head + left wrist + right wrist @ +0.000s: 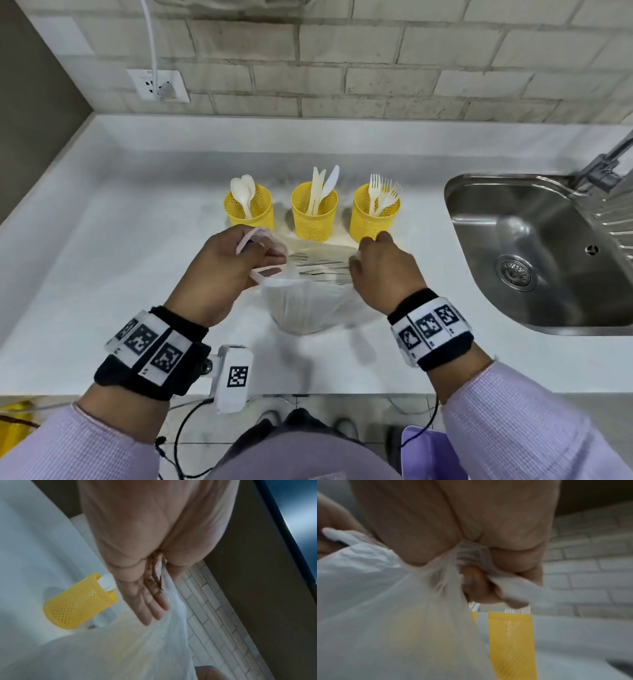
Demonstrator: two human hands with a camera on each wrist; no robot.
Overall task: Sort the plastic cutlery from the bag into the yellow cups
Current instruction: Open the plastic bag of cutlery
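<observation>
Translucent white plastic bag (301, 305), crumpled; left hand (222, 270) grips handle, right hand (383, 267) pinches rim.

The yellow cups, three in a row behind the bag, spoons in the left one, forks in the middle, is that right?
Not quite. In the head view the middle cup holds knives; the forks stand in the right cup. The left cup does hold spoons, and all three stand behind the bag.

Three yellow perforated cups (313, 212) hold white and cream cutlery (320, 186); translucent white bag (305, 305); white tabletop (120, 240); lilac sleeves (534, 428); black-and-white coded wristbands (431, 327).
</observation>
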